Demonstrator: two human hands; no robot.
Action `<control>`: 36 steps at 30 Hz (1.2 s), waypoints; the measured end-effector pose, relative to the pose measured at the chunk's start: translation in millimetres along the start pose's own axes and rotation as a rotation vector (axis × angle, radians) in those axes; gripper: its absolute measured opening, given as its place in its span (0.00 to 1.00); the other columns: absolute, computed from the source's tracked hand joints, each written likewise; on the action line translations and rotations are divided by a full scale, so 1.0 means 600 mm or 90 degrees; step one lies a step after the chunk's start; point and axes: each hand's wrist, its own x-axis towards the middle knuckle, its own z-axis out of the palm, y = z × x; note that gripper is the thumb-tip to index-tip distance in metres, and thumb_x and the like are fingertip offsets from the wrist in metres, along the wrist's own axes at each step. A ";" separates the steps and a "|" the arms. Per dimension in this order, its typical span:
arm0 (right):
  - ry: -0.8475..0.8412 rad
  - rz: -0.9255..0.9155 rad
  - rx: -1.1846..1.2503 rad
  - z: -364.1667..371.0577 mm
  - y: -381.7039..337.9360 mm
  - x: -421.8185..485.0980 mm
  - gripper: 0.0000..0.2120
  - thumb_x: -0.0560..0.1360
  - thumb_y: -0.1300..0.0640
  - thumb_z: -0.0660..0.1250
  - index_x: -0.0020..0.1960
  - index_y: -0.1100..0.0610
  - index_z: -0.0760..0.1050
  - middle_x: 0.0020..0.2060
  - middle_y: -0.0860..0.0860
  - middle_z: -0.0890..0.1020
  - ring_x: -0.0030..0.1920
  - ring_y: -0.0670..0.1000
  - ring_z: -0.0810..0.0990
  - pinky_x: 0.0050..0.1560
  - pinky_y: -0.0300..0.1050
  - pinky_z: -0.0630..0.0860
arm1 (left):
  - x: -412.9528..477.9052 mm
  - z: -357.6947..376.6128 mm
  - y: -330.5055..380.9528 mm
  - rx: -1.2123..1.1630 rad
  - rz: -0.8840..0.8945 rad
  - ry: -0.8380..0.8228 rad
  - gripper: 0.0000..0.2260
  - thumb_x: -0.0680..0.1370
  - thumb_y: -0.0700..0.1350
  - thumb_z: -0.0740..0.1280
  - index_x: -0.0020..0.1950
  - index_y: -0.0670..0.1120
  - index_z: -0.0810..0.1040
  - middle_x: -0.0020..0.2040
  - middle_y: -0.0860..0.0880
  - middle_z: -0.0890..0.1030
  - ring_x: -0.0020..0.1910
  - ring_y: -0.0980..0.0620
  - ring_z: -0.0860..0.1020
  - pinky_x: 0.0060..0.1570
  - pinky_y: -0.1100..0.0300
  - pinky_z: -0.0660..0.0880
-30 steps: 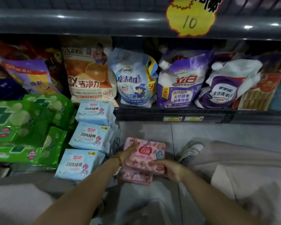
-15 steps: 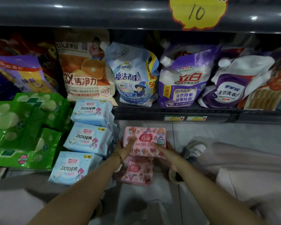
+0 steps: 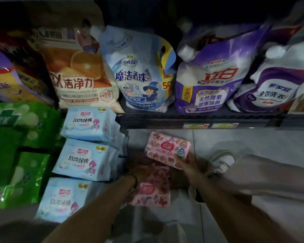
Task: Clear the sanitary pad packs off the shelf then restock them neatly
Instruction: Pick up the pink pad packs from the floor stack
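Right hand [image 3: 187, 163] at right edge of pink pack [image 3: 165, 148]

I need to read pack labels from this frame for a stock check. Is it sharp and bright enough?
Head view: dim, its top edge nearly black. Head view: the upper pink pack in the right hand and the middle blue pack read clearly. Head view: the lower pink pack, left hand and bottom blue pack are shadowed or blurred.

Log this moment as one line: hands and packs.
right hand: holds upper pink pack | left hand: at lower pink pack, grip unclear | blue packs: stacked at left
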 end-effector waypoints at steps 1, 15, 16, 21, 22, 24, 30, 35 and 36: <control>-0.003 0.014 -0.002 0.000 0.012 0.004 0.18 0.74 0.58 0.70 0.63 0.57 0.73 0.59 0.57 0.81 0.57 0.57 0.81 0.58 0.56 0.78 | -0.002 -0.001 -0.003 -0.007 -0.020 0.017 0.08 0.78 0.47 0.66 0.41 0.47 0.71 0.35 0.51 0.73 0.33 0.58 0.71 0.30 0.75 0.68; -0.218 0.130 -0.082 0.028 0.036 -0.128 0.29 0.66 0.49 0.78 0.63 0.57 0.75 0.54 0.54 0.84 0.54 0.55 0.83 0.57 0.52 0.79 | -0.059 -0.028 -0.011 -0.015 0.048 0.014 0.17 0.71 0.61 0.70 0.52 0.51 0.75 0.50 0.47 0.83 0.47 0.48 0.82 0.53 0.49 0.79; -0.206 0.137 -0.061 0.028 0.026 -0.139 0.30 0.64 0.50 0.78 0.63 0.58 0.75 0.53 0.54 0.84 0.54 0.54 0.83 0.59 0.52 0.78 | -0.065 -0.033 0.001 -0.010 0.076 0.018 0.19 0.70 0.61 0.70 0.51 0.50 0.76 0.49 0.47 0.83 0.47 0.48 0.82 0.53 0.48 0.79; -0.139 0.067 -0.075 -0.010 -0.069 -0.191 0.33 0.60 0.50 0.81 0.61 0.59 0.75 0.50 0.57 0.85 0.51 0.57 0.84 0.51 0.54 0.81 | -0.159 -0.069 0.086 0.035 0.185 -0.003 0.18 0.75 0.56 0.68 0.52 0.47 0.64 0.50 0.51 0.75 0.49 0.54 0.74 0.47 0.66 0.71; -0.139 0.046 -0.111 -0.018 -0.090 -0.211 0.39 0.57 0.47 0.83 0.63 0.57 0.73 0.52 0.56 0.84 0.53 0.57 0.83 0.53 0.57 0.80 | -0.176 -0.079 0.094 0.049 0.199 -0.007 0.15 0.75 0.54 0.68 0.48 0.47 0.67 0.46 0.52 0.76 0.44 0.56 0.74 0.40 0.69 0.71; -0.120 -0.021 -0.174 -0.038 -0.140 -0.243 0.48 0.51 0.44 0.84 0.66 0.56 0.70 0.53 0.54 0.84 0.54 0.56 0.83 0.56 0.59 0.78 | -0.209 -0.106 0.106 0.081 0.247 -0.041 0.22 0.71 0.62 0.70 0.49 0.45 0.72 0.44 0.52 0.79 0.42 0.57 0.77 0.38 0.70 0.74; -0.176 -0.186 -0.389 -0.034 -0.354 -0.406 0.33 0.62 0.45 0.80 0.63 0.49 0.72 0.51 0.48 0.85 0.50 0.49 0.84 0.56 0.47 0.79 | -0.334 -0.178 0.170 0.071 0.330 -0.275 0.06 0.79 0.52 0.63 0.54 0.55 0.72 0.46 0.59 0.83 0.42 0.62 0.82 0.43 0.67 0.77; -0.118 -0.373 -0.466 0.007 -0.475 -0.529 0.22 0.67 0.46 0.74 0.59 0.43 0.72 0.51 0.47 0.84 0.47 0.45 0.84 0.50 0.38 0.79 | -0.443 -0.219 0.221 0.004 0.502 -0.213 0.27 0.68 0.50 0.76 0.65 0.51 0.71 0.55 0.48 0.83 0.51 0.48 0.83 0.50 0.55 0.80; -0.080 -0.434 -0.445 0.010 -0.489 -0.546 0.21 0.68 0.45 0.72 0.59 0.43 0.72 0.53 0.46 0.82 0.48 0.43 0.83 0.47 0.33 0.78 | -0.455 -0.229 0.226 -0.062 0.528 -0.193 0.26 0.68 0.49 0.76 0.63 0.50 0.72 0.53 0.47 0.84 0.49 0.47 0.83 0.45 0.56 0.81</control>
